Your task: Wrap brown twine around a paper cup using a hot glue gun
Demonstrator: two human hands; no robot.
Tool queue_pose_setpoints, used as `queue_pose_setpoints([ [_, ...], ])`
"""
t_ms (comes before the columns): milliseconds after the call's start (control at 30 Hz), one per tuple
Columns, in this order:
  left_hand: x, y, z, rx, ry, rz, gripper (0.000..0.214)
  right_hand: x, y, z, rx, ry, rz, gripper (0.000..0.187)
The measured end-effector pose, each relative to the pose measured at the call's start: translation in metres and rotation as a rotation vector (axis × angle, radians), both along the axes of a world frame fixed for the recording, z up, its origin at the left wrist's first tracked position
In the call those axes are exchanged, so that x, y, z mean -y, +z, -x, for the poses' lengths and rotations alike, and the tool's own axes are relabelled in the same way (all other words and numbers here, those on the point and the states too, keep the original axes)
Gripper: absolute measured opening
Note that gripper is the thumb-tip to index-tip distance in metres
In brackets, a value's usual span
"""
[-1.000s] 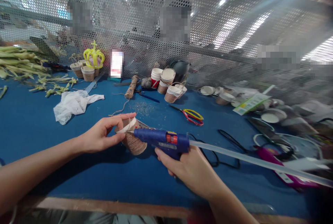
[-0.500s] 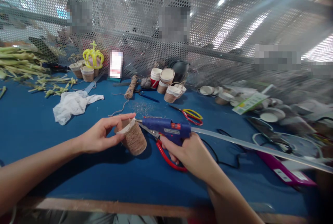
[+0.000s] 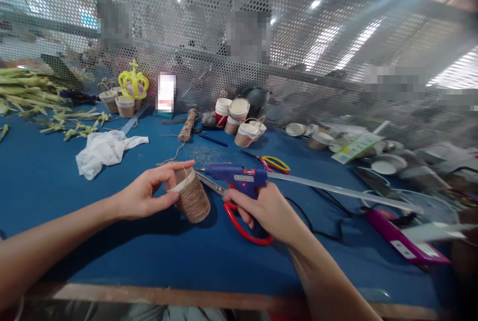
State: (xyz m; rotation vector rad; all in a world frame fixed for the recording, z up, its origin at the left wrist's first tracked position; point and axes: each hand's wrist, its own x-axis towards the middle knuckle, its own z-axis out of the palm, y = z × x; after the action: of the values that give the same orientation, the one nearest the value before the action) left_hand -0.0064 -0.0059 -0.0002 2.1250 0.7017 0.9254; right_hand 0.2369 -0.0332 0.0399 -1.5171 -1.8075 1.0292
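Note:
My left hand (image 3: 144,194) grips a paper cup wrapped in brown twine (image 3: 191,196), tilted on the blue table (image 3: 48,181) with its white rim turned toward the hand. My right hand (image 3: 263,209) holds a blue hot glue gun (image 3: 235,175) with a long clear glue stick (image 3: 336,190) running out of its back to the right. The gun's nozzle points left, a short way from the cup's rim. Red-handled scissors (image 3: 239,219) lie on the table just under the right hand.
Behind stand more twine-wrapped cups (image 3: 242,124), a twine spool (image 3: 187,125), yellow-and-red scissors (image 3: 274,163), a white cloth (image 3: 104,148), green leaves (image 3: 33,97) and a yellow crown (image 3: 133,83). Cables and cup lids (image 3: 388,166) crowd the right. A perforated metal screen (image 3: 298,37) closes the back; people sit beyond it.
My right hand has lifted the glue gun up and away from the cup's side, uncovering the red scissors beneath. The left hand and cup have stayed put.

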Motion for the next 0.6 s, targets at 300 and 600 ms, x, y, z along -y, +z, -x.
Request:
queue_pose_setpoints([
  [300,0.001,0.001,0.001,-0.009,0.000,-0.003,0.016,-0.038,-0.010,-0.022,-0.206,-0.314,0.011,0.016],
  [600,0.003,0.003,0.000,-0.030,0.003,-0.035,0.017,-0.084,-0.037,-0.030,0.121,-0.377,0.098,0.024],
])
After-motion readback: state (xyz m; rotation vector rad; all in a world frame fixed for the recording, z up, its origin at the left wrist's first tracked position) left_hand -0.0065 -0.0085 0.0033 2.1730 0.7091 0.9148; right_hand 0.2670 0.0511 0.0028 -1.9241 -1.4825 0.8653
